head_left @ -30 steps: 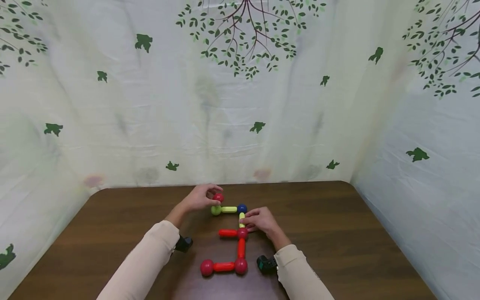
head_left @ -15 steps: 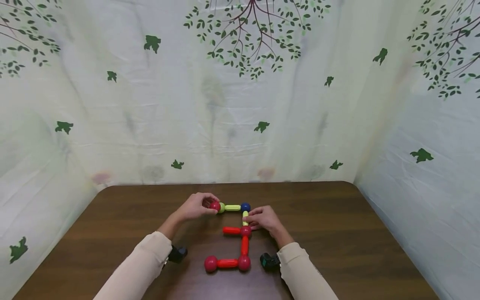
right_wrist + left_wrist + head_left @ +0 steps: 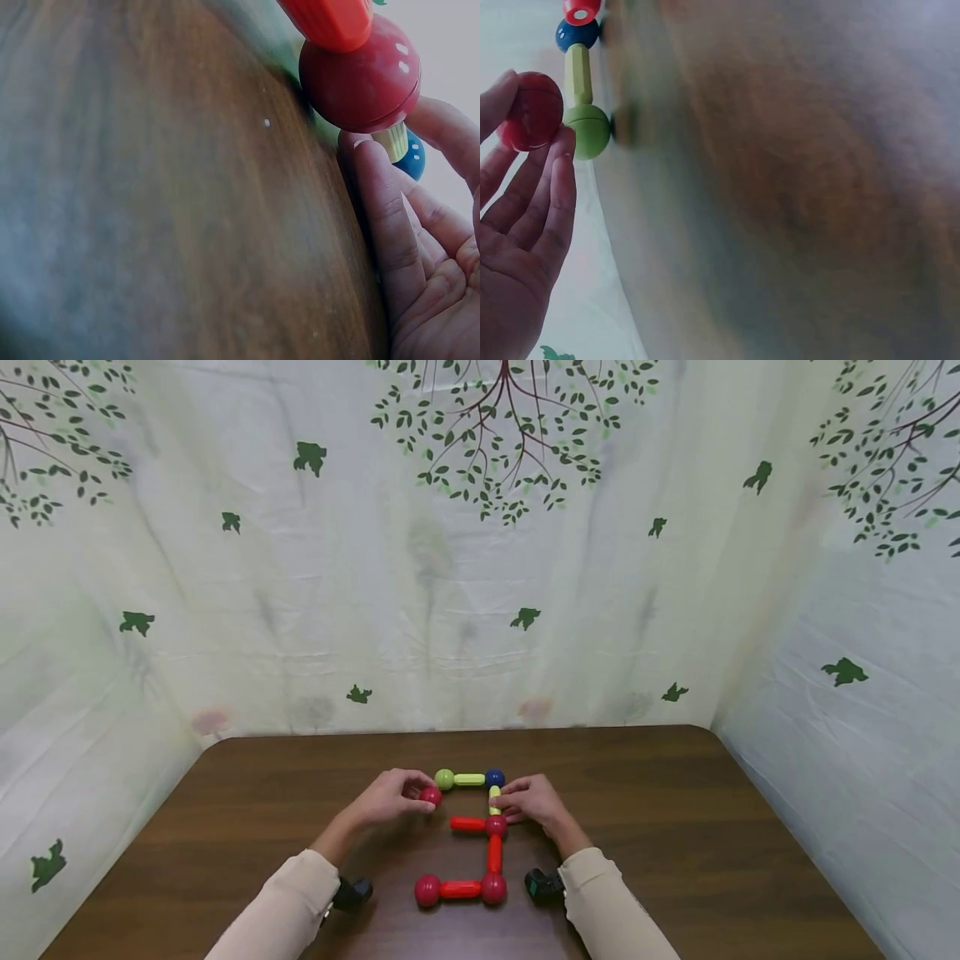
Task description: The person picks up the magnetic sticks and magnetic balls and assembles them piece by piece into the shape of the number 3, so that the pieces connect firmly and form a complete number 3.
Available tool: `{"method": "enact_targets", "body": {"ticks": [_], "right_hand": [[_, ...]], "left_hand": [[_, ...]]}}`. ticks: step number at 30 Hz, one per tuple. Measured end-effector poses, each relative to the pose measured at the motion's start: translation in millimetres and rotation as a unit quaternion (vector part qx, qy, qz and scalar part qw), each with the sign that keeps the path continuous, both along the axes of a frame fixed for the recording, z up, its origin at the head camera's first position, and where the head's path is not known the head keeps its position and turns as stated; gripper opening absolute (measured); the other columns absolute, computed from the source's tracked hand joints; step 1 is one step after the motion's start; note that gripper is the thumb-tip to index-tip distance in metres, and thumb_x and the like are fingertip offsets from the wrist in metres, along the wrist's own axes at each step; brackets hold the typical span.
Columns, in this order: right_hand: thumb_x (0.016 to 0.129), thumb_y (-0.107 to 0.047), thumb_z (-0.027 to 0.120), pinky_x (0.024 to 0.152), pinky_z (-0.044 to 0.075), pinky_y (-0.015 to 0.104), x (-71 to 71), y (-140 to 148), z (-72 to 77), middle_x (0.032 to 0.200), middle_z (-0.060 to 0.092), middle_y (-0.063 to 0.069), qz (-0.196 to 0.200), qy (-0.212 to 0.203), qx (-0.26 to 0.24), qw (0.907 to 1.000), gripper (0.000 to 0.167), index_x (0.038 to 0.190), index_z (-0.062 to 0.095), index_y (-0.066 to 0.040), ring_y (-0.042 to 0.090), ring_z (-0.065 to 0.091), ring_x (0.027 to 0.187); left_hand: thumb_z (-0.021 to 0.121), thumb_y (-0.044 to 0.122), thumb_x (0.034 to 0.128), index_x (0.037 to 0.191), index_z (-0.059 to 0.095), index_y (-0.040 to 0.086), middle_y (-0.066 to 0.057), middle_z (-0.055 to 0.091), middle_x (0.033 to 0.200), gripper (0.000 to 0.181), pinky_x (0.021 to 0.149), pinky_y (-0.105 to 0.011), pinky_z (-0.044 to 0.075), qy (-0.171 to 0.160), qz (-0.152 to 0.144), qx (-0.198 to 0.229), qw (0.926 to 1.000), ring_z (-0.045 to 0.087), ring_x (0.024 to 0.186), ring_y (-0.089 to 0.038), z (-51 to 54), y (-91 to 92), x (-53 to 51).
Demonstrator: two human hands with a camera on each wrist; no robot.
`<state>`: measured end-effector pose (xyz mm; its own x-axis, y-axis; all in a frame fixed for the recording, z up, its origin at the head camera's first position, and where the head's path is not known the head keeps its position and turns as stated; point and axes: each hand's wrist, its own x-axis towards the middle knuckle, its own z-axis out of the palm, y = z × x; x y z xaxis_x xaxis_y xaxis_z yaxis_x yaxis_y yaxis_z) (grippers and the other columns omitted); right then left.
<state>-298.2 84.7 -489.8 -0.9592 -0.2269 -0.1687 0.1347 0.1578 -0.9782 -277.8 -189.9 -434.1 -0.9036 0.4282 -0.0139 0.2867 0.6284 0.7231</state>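
My left hand (image 3: 392, 797) pinches a loose red ball (image 3: 430, 796) between thumb and fingers, just in front of the green ball (image 3: 445, 779). From that green ball a yellow-green rod (image 3: 470, 779) leads to a blue ball (image 3: 494, 777). A second yellow-green rod (image 3: 495, 792) runs from the blue ball to a red ball (image 3: 497, 826), and my right hand (image 3: 537, 802) holds it near its middle. The right wrist view shows the fingers around that rod (image 3: 393, 141), partly hidden behind the red ball (image 3: 361, 79).
A red rod (image 3: 468, 824) points left from the middle red ball, its left end bare. Another red rod (image 3: 495, 855) leads nearer to a red ball (image 3: 493, 889), joined by a rod (image 3: 461, 889) to a red ball (image 3: 427, 891). Everything lies on a brown wooden table (image 3: 637, 827), with curtains (image 3: 420, 568) behind.
The left hand has brought its red ball from above the green ball, round its left side, to a spot nearer the person. The right hand stays at the yellow-green rod.
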Motion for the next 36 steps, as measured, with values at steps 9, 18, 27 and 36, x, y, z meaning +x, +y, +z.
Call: {"method": "enact_targets", "body": {"ticks": [9, 18, 27, 36], "right_hand": [[0.082, -0.006, 0.08, 0.061, 0.057, 0.031, 1.8, 0, -0.7, 0.082, 0.07, 0.01, 0.002, 0.003, -0.001, 1.0, 0.028, 0.101, 0.068, 0.01, 0.014, 0.067, 0.064], [0.082, -0.007, 0.079, 0.061, 0.057, 0.032, 1.9, 1, 0.1, 0.083, 0.07, 0.01, 0.002, 0.002, 0.001, 1.0, 0.029, 0.102, 0.068, 0.011, 0.015, 0.067, 0.065], [0.082, -0.006, 0.08, 0.061, 0.057, 0.032, 2.9, 2, 0.9, 0.084, 0.07, 0.011, 0.002, -0.003, -0.001, 1.0, 0.029, 0.102, 0.068, 0.011, 0.016, 0.068, 0.065], [0.081, -0.007, 0.081, 0.061, 0.057, 0.031, 0.5, 2, -1.1, 0.081, 0.07, 0.009, 0.002, -0.006, 0.004, 1.0, 0.026, 0.098, 0.07, 0.008, 0.015, 0.067, 0.063]], "left_hand": [[0.08, 0.009, 0.0812, 0.107, 0.068, 0.0, -0.005, 0.067, 0.094, 0.029, 0.076, -0.034, 0.053, 0.005, -0.021, 0.022, 0.9995, 0.065, 0.086, -0.021, -11.0, -0.5, 4.8], [0.081, 0.011, 0.0798, 0.104, 0.07, 0.003, 0.0, 0.066, 0.092, 0.028, 0.074, -0.031, 0.05, 0.003, -0.019, -0.001, 0.9998, 0.06, 0.083, -0.017, -16.8, 3.7, 9.0], [0.082, 0.011, 0.0797, 0.105, 0.071, 0.003, 0.001, 0.065, 0.089, 0.028, 0.071, -0.03, 0.049, 0.001, -0.02, -0.007, 0.9998, 0.057, 0.08, -0.016, -18.1, 6.0, 13.6], [0.082, 0.014, 0.0801, 0.105, 0.071, 0.006, 0.001, 0.065, 0.09, 0.029, 0.07, -0.03, 0.05, -0.012, -0.012, -0.003, 0.9999, 0.057, 0.081, -0.017, -21.7, 8.9, 15.2]]}}
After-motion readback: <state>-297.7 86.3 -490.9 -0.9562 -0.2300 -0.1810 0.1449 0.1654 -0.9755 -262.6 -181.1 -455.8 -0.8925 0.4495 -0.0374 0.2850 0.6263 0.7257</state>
